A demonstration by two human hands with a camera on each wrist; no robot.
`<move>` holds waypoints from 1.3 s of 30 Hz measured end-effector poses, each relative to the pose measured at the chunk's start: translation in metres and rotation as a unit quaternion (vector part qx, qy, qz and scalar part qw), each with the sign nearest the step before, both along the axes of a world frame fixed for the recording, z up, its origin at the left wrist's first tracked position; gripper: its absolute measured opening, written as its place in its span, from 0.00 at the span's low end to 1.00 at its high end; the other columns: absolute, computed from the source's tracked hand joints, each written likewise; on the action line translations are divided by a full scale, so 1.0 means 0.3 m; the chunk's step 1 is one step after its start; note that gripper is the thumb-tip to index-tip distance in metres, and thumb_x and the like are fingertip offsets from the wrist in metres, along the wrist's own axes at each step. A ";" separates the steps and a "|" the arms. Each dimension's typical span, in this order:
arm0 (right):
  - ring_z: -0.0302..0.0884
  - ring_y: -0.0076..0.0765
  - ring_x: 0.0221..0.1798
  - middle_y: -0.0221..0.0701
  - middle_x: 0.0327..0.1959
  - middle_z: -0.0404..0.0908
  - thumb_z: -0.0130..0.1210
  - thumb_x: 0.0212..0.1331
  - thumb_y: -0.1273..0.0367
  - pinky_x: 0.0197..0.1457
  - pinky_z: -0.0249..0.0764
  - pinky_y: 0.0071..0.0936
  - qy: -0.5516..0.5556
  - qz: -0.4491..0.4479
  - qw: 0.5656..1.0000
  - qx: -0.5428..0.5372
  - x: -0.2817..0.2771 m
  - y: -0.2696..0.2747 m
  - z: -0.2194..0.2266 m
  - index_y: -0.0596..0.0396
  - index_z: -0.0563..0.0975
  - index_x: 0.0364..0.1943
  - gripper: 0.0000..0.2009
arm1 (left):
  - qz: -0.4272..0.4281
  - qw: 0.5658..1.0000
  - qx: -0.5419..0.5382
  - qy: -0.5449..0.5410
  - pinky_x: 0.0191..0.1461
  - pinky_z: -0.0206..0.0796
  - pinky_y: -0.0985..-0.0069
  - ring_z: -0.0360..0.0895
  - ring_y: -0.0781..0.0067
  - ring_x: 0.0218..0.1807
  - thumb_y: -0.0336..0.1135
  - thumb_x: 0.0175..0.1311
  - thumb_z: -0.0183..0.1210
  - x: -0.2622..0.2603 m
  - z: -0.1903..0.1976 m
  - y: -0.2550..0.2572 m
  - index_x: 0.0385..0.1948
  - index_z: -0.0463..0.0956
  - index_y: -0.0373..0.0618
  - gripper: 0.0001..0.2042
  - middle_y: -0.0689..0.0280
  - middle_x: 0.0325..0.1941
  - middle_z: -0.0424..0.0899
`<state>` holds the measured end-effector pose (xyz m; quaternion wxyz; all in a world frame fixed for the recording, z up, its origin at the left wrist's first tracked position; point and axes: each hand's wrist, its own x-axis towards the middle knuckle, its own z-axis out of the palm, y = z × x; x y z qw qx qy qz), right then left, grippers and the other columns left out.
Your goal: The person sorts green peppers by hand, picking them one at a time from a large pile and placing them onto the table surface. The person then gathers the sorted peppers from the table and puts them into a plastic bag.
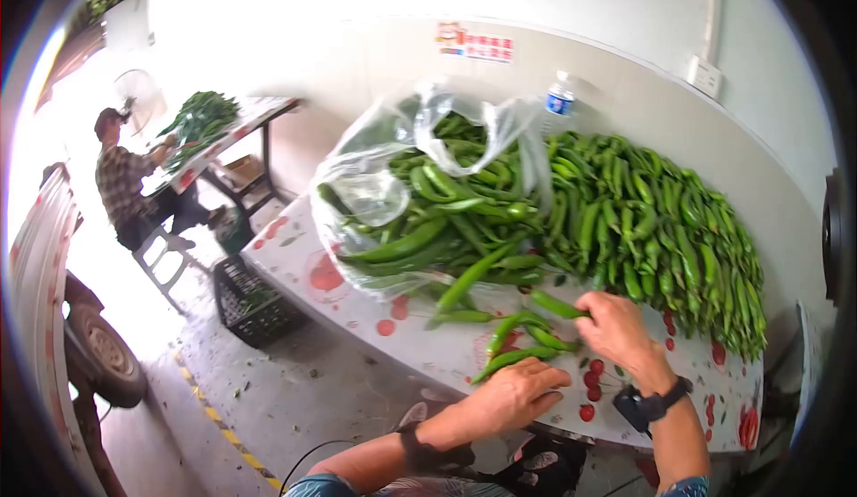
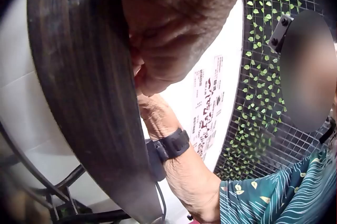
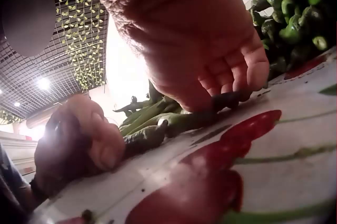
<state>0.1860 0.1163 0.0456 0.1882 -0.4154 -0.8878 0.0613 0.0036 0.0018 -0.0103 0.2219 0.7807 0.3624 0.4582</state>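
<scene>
The right hand [image 1: 618, 329] holds one green pepper [image 1: 553, 304] by its right end, between the far pile [image 1: 656, 216] and the loose peppers [image 1: 502, 333] on the tabletop [image 1: 418, 334]. The left hand [image 1: 513, 393], loosely bent, holds nothing visible. A light grip should protect the skin.

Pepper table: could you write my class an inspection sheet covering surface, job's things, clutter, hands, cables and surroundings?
Surface: table with red fruit print.
Job's things: pile of green peppers at right; more inside a clear bag; loose peppers in front.
Clutter: upright bottle behind the pile.
Hands: right hand pinches a pepper; left hand close to the loose peppers, contact unclear.
Cables: thin black cable beside the left arm.
Surroundings: seated person at another table; black crate on the floor.
</scene>
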 end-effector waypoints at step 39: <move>0.75 0.18 0.32 0.29 0.37 0.82 0.51 0.69 0.59 0.31 0.69 0.16 0.380 -0.098 0.900 -0.191 0.196 -0.188 0.216 0.58 0.73 0.57 0.20 | 0.011 0.998 -0.064 -0.024 0.38 0.73 0.67 0.80 0.58 0.32 0.32 0.54 0.67 -0.002 0.040 0.002 0.41 0.77 0.44 0.13 0.60 0.29 0.81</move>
